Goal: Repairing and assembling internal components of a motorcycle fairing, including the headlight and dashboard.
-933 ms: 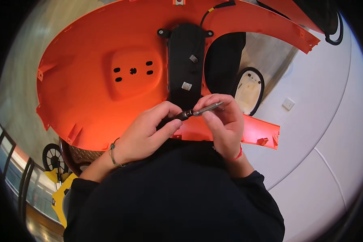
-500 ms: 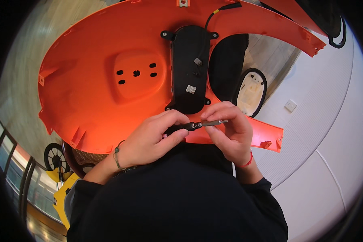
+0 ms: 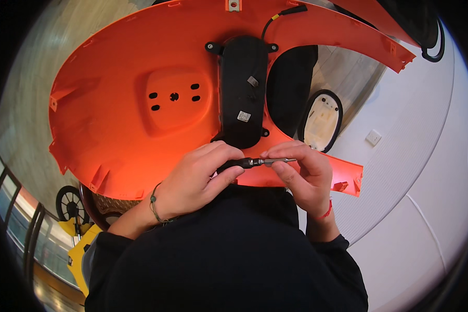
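Note:
Just in front of my body, my left hand (image 3: 195,171) is closed round the black handle of a screwdriver (image 3: 244,163), partly hidden by the fingers. The handle points right, toward my right hand (image 3: 312,174). Thumb and fingers of that hand pinch the grey metal bit (image 3: 283,161) at the screwdriver's front end, with its tip showing beyond them. Bit and handle meet in line. Beneath both hands lies a large curved orange plastic shell (image 3: 114,57), inner side up. A long black housing (image 3: 243,93) with screwed lugs sits on it.
A black cable (image 3: 275,16) runs above the housing. Right of the shell's opening is a black-rimmed oval part (image 3: 322,122), and a small white square piece (image 3: 373,137) sits on the white surface. A yellow object with a black wheel (image 3: 73,204) stands at lower left.
My right hand has shifted slightly right and its thumb has moved along the bit. My left hand keeps its grip on the handle. The view has shifted a little.

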Tool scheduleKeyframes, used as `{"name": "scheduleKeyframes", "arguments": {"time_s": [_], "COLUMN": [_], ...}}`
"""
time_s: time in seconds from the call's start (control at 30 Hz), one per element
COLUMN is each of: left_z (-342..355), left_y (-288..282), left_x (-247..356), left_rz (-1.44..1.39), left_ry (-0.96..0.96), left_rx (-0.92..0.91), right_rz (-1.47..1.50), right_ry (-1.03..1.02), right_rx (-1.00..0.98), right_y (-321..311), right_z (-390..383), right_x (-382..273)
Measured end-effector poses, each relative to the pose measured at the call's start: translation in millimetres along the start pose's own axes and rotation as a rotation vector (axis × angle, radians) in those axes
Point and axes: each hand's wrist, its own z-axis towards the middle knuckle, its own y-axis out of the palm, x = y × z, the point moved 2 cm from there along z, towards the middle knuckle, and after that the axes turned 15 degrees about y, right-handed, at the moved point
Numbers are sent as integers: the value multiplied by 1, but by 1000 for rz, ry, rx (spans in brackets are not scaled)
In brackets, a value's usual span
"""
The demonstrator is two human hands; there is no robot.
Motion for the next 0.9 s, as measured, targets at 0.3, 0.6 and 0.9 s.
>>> {"name": "scheduleKeyframes", "arguments": {"time_s": [0.3, 0.6, 0.9], "left_z": [-2, 0, 7], "left_y": [4, -1, 8], "left_x": [-2, -1, 0], "left_rz": [26, -6, 254], "left_ry": [61, 15, 241], "left_rx": [-11, -88, 2], "right_rz": [61, 115, -108], "right_ry": [53, 95, 26], "right_rx": [-48, -49, -9], "right_y": [-2, 0, -10], "right_z": [-3, -4, -11], "right_x": [8, 9, -1]}}
